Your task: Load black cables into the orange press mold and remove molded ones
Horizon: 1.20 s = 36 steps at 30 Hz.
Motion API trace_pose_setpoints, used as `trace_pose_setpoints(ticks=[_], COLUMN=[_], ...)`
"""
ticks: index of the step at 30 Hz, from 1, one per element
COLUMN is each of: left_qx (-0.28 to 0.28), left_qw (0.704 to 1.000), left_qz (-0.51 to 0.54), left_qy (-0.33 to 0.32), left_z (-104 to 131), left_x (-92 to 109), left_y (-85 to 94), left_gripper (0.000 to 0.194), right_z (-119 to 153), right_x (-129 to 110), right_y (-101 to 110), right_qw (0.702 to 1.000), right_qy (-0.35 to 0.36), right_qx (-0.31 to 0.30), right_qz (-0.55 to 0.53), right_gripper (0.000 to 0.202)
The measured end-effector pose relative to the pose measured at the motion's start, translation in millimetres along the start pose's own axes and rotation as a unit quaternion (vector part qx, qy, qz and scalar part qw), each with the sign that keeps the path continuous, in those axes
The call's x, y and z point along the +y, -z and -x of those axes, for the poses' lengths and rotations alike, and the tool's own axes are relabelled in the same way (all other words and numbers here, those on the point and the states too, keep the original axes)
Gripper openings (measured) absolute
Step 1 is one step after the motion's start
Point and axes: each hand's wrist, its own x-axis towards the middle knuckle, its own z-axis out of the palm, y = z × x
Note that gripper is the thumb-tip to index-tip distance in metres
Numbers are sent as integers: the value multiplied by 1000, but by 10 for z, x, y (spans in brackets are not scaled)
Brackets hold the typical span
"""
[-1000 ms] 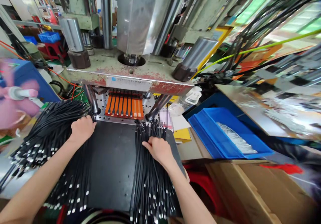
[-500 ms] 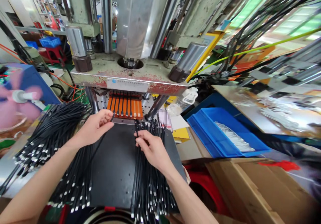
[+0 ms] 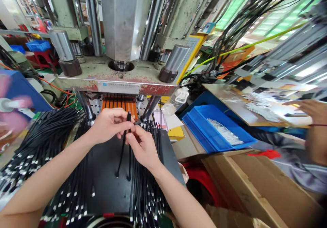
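My left hand (image 3: 111, 125) and my right hand (image 3: 143, 144) are close together above the black work plate (image 3: 109, 187), in front of the press. Both are closed in a pinch on thin black cables (image 3: 122, 156). One dark connector end sticks up between the fingers, while two cable lengths hang down to the plate. Which hand grips which cable is partly hidden by the fingers. Behind them, an orange mould (image 3: 131, 107) with cables laid in it sits under the press, partly covered by my left hand.
Bundles of black cables (image 3: 51, 129) lie on the left, and another bundle (image 3: 148, 183) on the right of the plate. The press head (image 3: 117, 81) stands ahead on steel posts. To the right are a blue bin (image 3: 201, 132), cardboard boxes (image 3: 258, 180) and a co-worker's hand (image 3: 306, 110).
My left hand has moved right to meet my right hand, bringing a cable from the mould's left side. The view has turned right, and a co-worker's hand now shows.
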Motion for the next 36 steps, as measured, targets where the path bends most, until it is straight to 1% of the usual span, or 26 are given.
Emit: trace_pose_setpoints(ticks=[1, 3, 4, 6, 7, 9, 10, 11, 12, 13, 15, 16, 17, 18, 19, 20, 21, 22, 24, 25, 26, 28, 31, 33, 35, 36], left_qx=[15, 65, 96, 139, 146, 130, 115, 106, 108, 118, 124, 94, 40, -28, -95, -147, -181, -199, -204, -199, -192, -173, -177, -193, -190, -178], left_qw=[1000, 995, 988, 964, 947, 912, 898, 893, 895, 902, 916, 915, 908, 892, 870, 846, 823, 803, 771, 760, 754, 751, 759, 765, 770, 773], left_qz=[-2, -18, -36, -96, -131, -195, -217, -231, -239, -249, -293, -333, -377, -420, -459, -490, -518, -544, -589, -605, -617, -630, -625, -614, -605, -604], left_qy=[-15, -71, -112, -205, -254, -338, -364, -373, -361, -332, -245, -206, -180, -165, -155, -150, -146, -141, -131, -125, -118, -95, -33, 19, 65, 79], left_z=[-38, -133, -192, -324, -390, -504, -547, -578, -599, -613, -629, -633, -635, -631, -621, -603, -578, -548, -493, -479, -480, -545, -801, -1034, -1263, -1364], left_x=[6, 40, 71, 155, 199, 255, 251, 216, 149, 52, -207, -351, -489, -614, -719, -801, -859, -894, -913, -905, -891, -863, -843, -851, -878, -898], left_y=[-8, -16, -16, -6, 2, 18, 23, 28, 34, 45, 90, 123, 159, 193, 222, 240, 245, 238, 195, 167, 141, 109, 137, 197, 262, 287], left_gripper=[20, 18, 15, 10, 9, 10, 11, 14, 18, 22, 23, 19, 14, 13, 15, 21, 29, 36, 46, 50, 52, 54, 56, 59, 62, 63], right_z=[32, 87, 95, 42, -28, -253, -397, -550, -702, -843, -1070, -1147, -1202, -1235, -1253, -1261, -1264, -1267, -1280, -1289, -1296, -1292, -1212, -1122, -1039, -1010], right_x=[34, 140, 211, 379, 470, 651, 733, 807, 871, 923, 995, 1017, 1032, 1042, 1049, 1054, 1059, 1063, 1070, 1072, 1072, 1068, 1054, 1059, 1093, 1122], right_y=[-3, -2, 5, 41, 69, 141, 180, 219, 255, 287, 326, 331, 328, 319, 306, 295, 286, 282, 291, 302, 315, 340, 361, 366, 366, 362], right_qw=[999, 996, 993, 988, 986, 981, 979, 977, 975, 973, 968, 965, 961, 958, 956, 955, 956, 958, 961, 961, 960, 956, 948, 949, 956, 961], right_qy=[9, 16, 13, 3, 0, 0, -1, -5, -12, -21, -44, -57, -70, -80, -88, -93, -96, -100, -105, -106, -104, -95, -80, -74, -89, -108], right_qx=[-7, -31, -41, -47, -42, -11, 12, 36, 58, 76, 92, 91, 87, 80, 75, 69, 65, 64, 60, 54, 47, 42, 57, 44, 21, 15], right_qz=[30, 85, 106, 144, 163, 195, 205, 210, 212, 215, 227, 239, 252, 264, 271, 273, 269, 261, 249, 249, 254, 274, 303, 303, 278, 255], right_gripper=[22, 21, 19, 15, 13, 13, 14, 15, 16, 15, 13, 12, 13, 14, 15, 15, 14, 12, 13, 15, 17, 20, 26, 27, 22, 21])
